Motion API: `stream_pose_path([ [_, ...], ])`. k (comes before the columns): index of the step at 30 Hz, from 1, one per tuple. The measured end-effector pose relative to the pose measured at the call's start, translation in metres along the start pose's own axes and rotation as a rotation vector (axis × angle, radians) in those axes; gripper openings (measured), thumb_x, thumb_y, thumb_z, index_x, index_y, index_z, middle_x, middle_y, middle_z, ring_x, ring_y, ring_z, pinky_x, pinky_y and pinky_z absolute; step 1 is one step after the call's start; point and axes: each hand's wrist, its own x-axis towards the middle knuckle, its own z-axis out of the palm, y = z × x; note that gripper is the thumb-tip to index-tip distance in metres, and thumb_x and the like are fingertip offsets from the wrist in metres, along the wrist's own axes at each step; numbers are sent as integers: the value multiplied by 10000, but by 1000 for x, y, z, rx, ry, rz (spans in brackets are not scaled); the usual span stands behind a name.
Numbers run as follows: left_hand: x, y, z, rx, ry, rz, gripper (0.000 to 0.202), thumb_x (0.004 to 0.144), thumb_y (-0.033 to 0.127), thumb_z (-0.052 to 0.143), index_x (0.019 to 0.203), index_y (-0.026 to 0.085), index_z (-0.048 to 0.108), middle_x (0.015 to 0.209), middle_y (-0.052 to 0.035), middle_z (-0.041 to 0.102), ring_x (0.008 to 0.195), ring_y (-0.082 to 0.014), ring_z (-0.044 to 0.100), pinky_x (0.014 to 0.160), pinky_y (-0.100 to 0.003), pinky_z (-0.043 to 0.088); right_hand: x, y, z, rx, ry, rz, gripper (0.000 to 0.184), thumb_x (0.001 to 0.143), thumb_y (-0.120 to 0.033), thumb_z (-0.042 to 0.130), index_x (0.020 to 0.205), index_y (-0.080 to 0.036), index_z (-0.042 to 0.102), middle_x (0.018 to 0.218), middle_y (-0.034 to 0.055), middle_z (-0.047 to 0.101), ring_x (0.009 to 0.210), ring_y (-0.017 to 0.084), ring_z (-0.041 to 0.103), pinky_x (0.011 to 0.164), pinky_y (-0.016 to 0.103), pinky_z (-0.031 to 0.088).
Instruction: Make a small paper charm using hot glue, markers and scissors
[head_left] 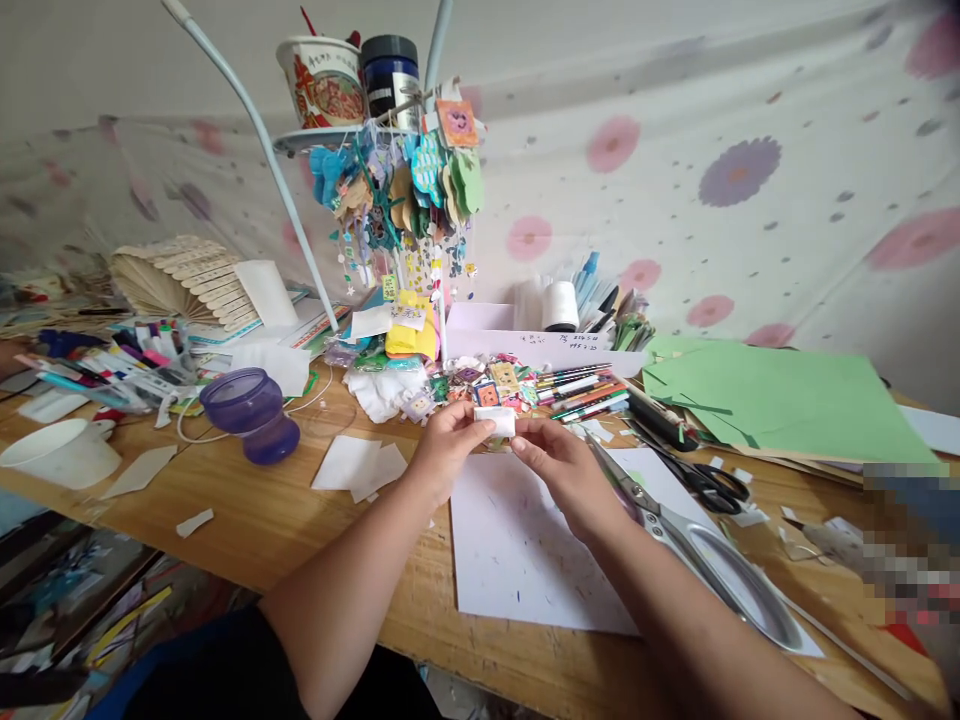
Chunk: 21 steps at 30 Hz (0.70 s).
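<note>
Both my hands meet over the wooden table (pixel 255 520), pinching a small white piece of paper (pixel 496 420) between their fingertips. My left hand (pixel 448 448) grips its left end with curled fingers. My right hand (pixel 564 470) holds its right end, and large silver scissors (pixel 679 535) seem to hang from that hand, lying along my right forearm. A white sheet (pixel 517 550) lies on the table just under my hands.
A purple bowl (pixel 251 412) and white paper scraps (pixel 360 465) sit to the left. Coloured pens (pixel 585 388), small craft cards (pixel 487 385), green paper (pixel 780 400) and black scissors (pixel 709 480) lie behind and right. A stand with hanging paper ornaments (pixel 409 200) rises at the back.
</note>
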Motion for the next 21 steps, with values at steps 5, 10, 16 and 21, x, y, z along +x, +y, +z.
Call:
stream_pose_path([
  [5,-3,-1,2,10,-166,32,282,660,339,760,851,159,658,836,-38,668,801,-160,600,780,-296,453,1,1,0,69,67,-16,261,706,-446,705,705,-201,616,693,5,622,682,173,545,667,299,408],
  [10,-2,2,-1,-5,-149,25,345,677,387,745,926,168,652,874,-46,661,804,-155,593,761,-282,439,1,5,-2,121,96,-18,231,717,-398,715,672,-201,604,649,-29,562,643,139,482,638,275,360],
  [16,-3,-1,2,125,-238,18,251,701,275,708,910,141,677,862,-52,663,825,-170,582,790,-294,418,-2,2,0,166,41,-3,203,731,-389,711,732,-197,643,719,-8,607,711,154,512,697,290,377],
  [21,-5,1,2,137,-240,5,215,689,293,707,841,147,662,802,-25,639,769,-150,560,741,-267,400,-1,2,-2,179,68,11,229,727,-381,715,661,-187,613,635,-29,547,642,131,456,641,272,341],
])
